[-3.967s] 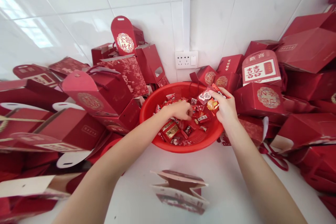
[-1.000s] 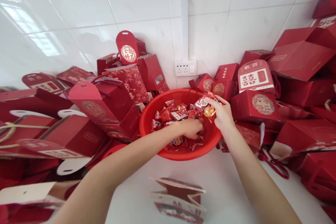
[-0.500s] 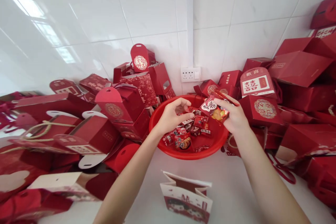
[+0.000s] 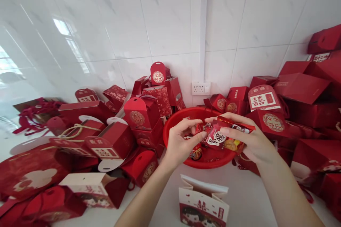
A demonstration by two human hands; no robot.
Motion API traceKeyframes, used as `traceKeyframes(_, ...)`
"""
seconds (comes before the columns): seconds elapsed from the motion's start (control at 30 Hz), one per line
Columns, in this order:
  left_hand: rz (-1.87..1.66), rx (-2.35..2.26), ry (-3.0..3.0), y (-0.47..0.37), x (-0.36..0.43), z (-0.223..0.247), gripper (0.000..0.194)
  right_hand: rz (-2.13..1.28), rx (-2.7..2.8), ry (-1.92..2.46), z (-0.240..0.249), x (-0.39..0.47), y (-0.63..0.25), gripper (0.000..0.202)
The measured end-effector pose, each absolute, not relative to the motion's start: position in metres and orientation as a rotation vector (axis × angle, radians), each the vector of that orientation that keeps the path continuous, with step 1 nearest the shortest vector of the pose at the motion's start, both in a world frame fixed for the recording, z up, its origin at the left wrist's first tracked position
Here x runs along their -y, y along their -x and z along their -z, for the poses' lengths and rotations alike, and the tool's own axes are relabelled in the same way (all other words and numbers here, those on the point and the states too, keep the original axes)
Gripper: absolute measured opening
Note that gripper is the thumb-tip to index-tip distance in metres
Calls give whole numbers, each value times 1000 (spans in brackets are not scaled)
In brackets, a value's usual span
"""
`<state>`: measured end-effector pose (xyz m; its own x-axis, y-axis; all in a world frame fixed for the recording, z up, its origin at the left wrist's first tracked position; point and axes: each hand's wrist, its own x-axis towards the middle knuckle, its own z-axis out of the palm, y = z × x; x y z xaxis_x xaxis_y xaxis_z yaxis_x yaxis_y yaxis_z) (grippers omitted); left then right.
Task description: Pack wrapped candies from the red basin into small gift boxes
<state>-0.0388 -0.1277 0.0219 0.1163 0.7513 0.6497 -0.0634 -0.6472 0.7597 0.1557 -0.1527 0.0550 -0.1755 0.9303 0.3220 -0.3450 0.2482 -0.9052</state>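
Red snack packets (image 4: 217, 137) with white lettering and a yellow picture are gripped in my right hand (image 4: 246, 138), above the right part of a red plastic basin (image 4: 170, 118). My left hand (image 4: 183, 142) is over the basin's left part, thumb and fingers curled together at a small red packet near the held ones. More wrapped packets (image 4: 195, 153) lie in the basin, partly covered by my hands. Nearer to me, a white and red paper bag (image 4: 204, 204) with a cartoon print stands upright, its top open.
Red gift boxes are piled on the left (image 4: 144, 113) and on the right (image 4: 271, 120) of the basin. Behind, a white tiled wall carries a socket (image 4: 201, 88). A cream box (image 4: 87, 184) lies at the front left of the white table (image 4: 167, 198).
The view has shifted, so the scene sits lower and further right. My hands have come closer together, and my left fingers have closed from a wider curl toward the packets.
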Motion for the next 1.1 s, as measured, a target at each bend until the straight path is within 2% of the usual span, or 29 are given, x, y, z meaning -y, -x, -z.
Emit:
traceKeyframes(0.17, -1701, -571, -1880, 39, 129, -22, 24, -1274, 1113, 670, -54, 160, -156, 32)
traceKeyframes(0.27, -1645, -493, -1957, 38, 131, -24, 23, -1257, 1083, 647, -52, 161, -156, 36)
traceKeyframes(0.43, -1680, -608, -1941, 38, 139, -25, 30, -1262, 1279, 575, -53, 163, -154, 24)
traceKeyframes(0.57, -1685, -613, -1951, 40, 143, -27, 26, -1218, 1435, 543, -55, 166, -155, 19)
traceKeyframes(0.87, -1648, -436, -1937, 46, 142, -30, 30, -1211, 1312, 634, -54, 163, -158, 23)
traceKeyframes(1.1, -1865, -410, -2173, 46, 138, -28, 29, -1270, 1226, 647, -51, 160, -161, 27)
